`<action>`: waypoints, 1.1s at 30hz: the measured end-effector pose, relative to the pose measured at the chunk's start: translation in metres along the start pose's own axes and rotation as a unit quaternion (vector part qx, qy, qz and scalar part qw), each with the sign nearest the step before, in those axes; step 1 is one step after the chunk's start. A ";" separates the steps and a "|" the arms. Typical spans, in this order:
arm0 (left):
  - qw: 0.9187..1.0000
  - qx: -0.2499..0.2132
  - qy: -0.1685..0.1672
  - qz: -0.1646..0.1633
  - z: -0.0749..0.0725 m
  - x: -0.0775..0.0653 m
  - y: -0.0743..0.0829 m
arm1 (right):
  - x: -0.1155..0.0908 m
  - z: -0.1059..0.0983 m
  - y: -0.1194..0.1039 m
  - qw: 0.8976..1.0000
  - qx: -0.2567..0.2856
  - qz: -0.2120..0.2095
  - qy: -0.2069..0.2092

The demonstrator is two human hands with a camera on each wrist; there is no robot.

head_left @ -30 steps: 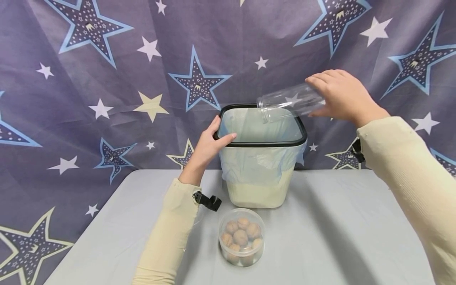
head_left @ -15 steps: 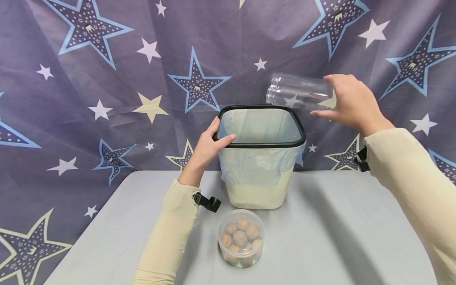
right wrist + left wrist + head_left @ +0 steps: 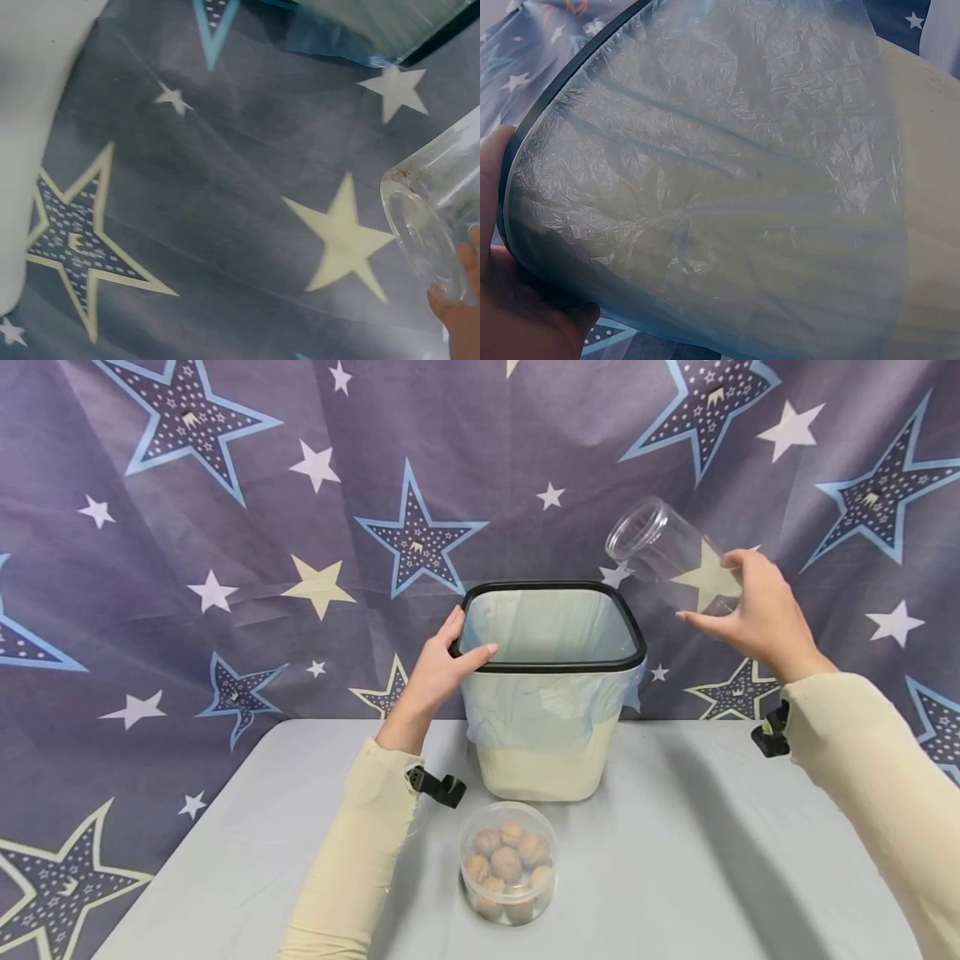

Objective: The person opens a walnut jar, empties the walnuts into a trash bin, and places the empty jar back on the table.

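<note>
A cream trash can (image 3: 542,768) stands on the table, lined with a thin bluish plastic bag (image 3: 540,710) under a black rim ring (image 3: 562,667). My left hand (image 3: 438,664) grips the rim at its left corner, thumb over the edge; the left wrist view shows this hand (image 3: 525,315) against the bag-covered side. To the right of the can and above it, my right hand (image 3: 768,618) holds a clear plastic jar (image 3: 667,556) near its base. The jar tilts, its open mouth up and to the left. In the right wrist view the jar's base (image 3: 424,232) has small brown specks inside.
In front of the can sits a round clear tub (image 3: 508,893) with several walnuts (image 3: 506,862). A clear, hard-to-see round item lies partly behind my left wrist. A star-patterned curtain (image 3: 480,460) hangs behind the pale table (image 3: 675,860).
My right hand has drawn the jar away from over the can to the right, turning its mouth from over the opening to upward. The left hand stays on the rim.
</note>
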State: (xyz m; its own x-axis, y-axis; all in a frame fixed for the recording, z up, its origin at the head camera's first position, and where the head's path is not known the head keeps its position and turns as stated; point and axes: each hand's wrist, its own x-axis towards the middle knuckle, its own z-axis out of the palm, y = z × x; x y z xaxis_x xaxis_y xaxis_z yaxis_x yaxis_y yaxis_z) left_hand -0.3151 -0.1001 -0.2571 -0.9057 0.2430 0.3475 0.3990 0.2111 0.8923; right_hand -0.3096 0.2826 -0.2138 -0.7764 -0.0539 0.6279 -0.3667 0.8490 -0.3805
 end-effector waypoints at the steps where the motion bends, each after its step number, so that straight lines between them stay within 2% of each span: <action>1: 1.000 0.001 0.000 -0.001 0.000 0.000 0.000 | -0.003 0.002 0.003 1.000 0.007 0.005 0.001; 18: 1.000 0.005 0.001 -0.002 -0.001 -0.001 0.000 | -0.040 0.035 0.031 0.994 0.070 0.077 0.011; 33: 1.000 0.005 0.004 -0.001 0.000 -0.001 0.001 | -0.070 0.063 0.052 0.986 0.098 0.134 0.001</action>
State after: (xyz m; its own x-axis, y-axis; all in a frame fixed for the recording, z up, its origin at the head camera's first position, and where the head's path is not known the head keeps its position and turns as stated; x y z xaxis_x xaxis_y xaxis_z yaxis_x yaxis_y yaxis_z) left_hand -0.3136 -0.1000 -0.2567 -0.9074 0.2356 0.3479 0.3985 0.2201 0.8904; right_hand -0.3064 0.2972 -0.3204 -0.8576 0.1602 0.4888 -0.2404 0.7152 -0.6563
